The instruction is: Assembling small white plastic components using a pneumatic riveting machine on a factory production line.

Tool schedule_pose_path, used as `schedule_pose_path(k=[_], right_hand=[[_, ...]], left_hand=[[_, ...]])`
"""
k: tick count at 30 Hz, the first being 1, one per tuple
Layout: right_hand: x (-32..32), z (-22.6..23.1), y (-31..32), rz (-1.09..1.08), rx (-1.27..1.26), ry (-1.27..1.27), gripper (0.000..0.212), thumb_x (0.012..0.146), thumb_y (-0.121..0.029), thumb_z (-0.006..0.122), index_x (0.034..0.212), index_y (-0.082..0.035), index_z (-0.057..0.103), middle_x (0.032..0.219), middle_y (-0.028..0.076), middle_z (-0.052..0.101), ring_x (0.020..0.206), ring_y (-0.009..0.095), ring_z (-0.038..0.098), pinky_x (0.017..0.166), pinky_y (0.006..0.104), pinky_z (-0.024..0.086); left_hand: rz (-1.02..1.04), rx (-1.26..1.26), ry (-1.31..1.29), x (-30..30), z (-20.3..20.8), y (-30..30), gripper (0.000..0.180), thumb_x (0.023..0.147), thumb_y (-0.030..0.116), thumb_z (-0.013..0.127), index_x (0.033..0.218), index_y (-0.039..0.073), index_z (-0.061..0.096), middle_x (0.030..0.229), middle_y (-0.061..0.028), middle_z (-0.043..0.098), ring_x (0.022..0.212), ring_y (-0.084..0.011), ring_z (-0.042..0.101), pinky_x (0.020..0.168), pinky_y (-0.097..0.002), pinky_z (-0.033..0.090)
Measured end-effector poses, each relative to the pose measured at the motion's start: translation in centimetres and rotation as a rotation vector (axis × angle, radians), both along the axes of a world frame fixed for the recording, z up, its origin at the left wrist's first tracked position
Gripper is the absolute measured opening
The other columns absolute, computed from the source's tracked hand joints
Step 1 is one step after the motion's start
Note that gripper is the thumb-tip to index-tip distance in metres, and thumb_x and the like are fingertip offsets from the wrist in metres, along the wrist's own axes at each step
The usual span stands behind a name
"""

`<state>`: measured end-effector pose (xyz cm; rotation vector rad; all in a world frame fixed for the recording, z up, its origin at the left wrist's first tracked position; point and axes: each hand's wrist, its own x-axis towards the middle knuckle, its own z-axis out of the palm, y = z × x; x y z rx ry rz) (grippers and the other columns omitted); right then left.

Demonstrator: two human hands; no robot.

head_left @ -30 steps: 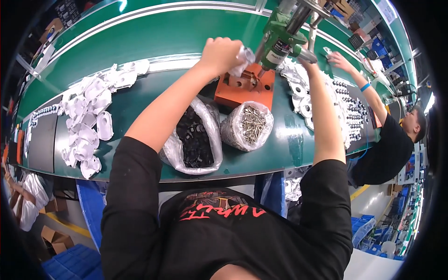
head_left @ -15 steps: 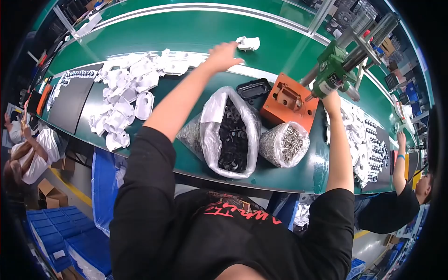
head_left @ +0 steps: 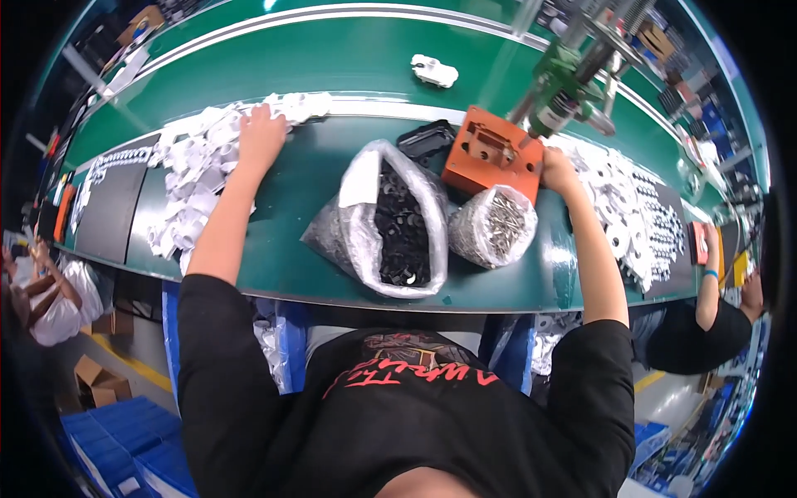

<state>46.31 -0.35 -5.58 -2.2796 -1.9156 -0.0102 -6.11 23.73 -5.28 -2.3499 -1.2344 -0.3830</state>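
My left hand (head_left: pixel 264 135) rests at the far right side of a pile of white plastic housings (head_left: pixel 202 162), its thumb apart from the fingers. The fingertips lie among the pieces, and no piece shows lifted in them. My right hand (head_left: pixel 557 168) is curled at the right edge of an orange fixture block (head_left: pixel 491 159), just below the green drill press head (head_left: pixel 558 100); its fingertips are hidden. The fixture's recess shows no white housing in it. One white housing (head_left: pixel 434 71) lies alone on the green conveyor belt (head_left: pixel 349 62).
Between my arms stand a clear bag of black plastic parts (head_left: pixel 403 228) and a smaller bag of metal screws (head_left: pixel 506 226). A black tray (head_left: pixel 426 141) lies behind them. More white housings (head_left: pixel 610 195) are at the right, where a co-worker (head_left: pixel 697 328) sits.
My left hand has left the housing on the belt and moved left and nearer, onto the pile. My right hand has come down from the drill press to the fixture's edge. The view has shifted.
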Motion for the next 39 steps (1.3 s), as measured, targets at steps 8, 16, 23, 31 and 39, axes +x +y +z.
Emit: schedule_pose_path(k=[8, 16, 23, 31, 39], right_hand=[[-2.4, 3.7, -5.6, -0.142, 0.357, 0.739, 0.040, 0.079, -0.009, 0.049, 0.118, -0.011, 0.058, 0.089, 0.007, 0.060, 0.080, 0.012, 0.055, 0.073, 0.0252, 0.043], [-5.3, 6.2, -9.4, -0.441, 0.627, 1.363, 0.024, 0.090, -0.011, 0.048, 0.113, -0.005, 0.049, 0.115, 0.009, 0.053, 0.098, 0.018, 0.056, 0.078, 0.0388, 0.052], [-9.9, 7.8, -12.7, -0.150, 0.655, 1.780, 0.033, 0.093, -0.024, 0.040, 0.124, -0.010, 0.040, 0.125, 0.011, 0.050, 0.105, 0.024, 0.057, 0.075, 0.0484, 0.054], [-13.7, 5.9, -13.0, 0.323, 0.410, 2.462, 0.051, 0.093, -0.050, 0.036, 0.124, -0.011, 0.048, 0.117, 0.010, 0.058, 0.112, 0.027, 0.053, 0.077, 0.0534, 0.051], [-16.3, 4.9, -13.2, 0.119, 0.552, 2.577, 0.047, 0.090, -0.038, 0.045, 0.126, -0.008, 0.046, 0.135, 0.017, 0.042, 0.124, 0.038, 0.040, 0.087, 0.0559, 0.045]], left_hand=[[-0.011, -0.845, -0.810, 0.8, 4.1, -5.1, 0.022, 0.094, 0.015, 0.039, 0.113, 0.010, 0.050, 0.068, -0.0077, 0.061, 0.067, -0.0157, 0.064, 0.056, -0.0310, 0.049], [-0.465, -1.169, -1.375, 4.8, 4.1, -10.5, 0.022, 0.097, 0.016, 0.039, 0.114, 0.005, 0.045, 0.105, -0.0129, 0.060, 0.101, -0.0208, 0.061, 0.083, -0.0310, 0.048], [-0.253, -0.812, -1.109, 8.8, 4.2, -11.5, 0.026, 0.085, 0.021, 0.062, 0.095, -0.002, 0.054, 0.080, -0.0118, 0.064, 0.080, -0.0175, 0.063, 0.071, -0.0292, 0.048], [-0.147, -0.538, -0.641, 12.4, 0.2, -4.1, 0.057, 0.081, 0.048, 0.059, 0.110, 0.000, 0.051, 0.090, -0.0243, 0.064, 0.088, -0.0412, 0.061, 0.080, -0.0432, 0.048], [-0.006, -0.955, -0.286, 19.1, 0.8, -0.6, 0.055, 0.081, 0.047, 0.054, 0.103, -0.002, 0.060, 0.101, -0.0252, 0.062, 0.095, -0.0417, 0.060, 0.086, -0.0450, 0.047]])
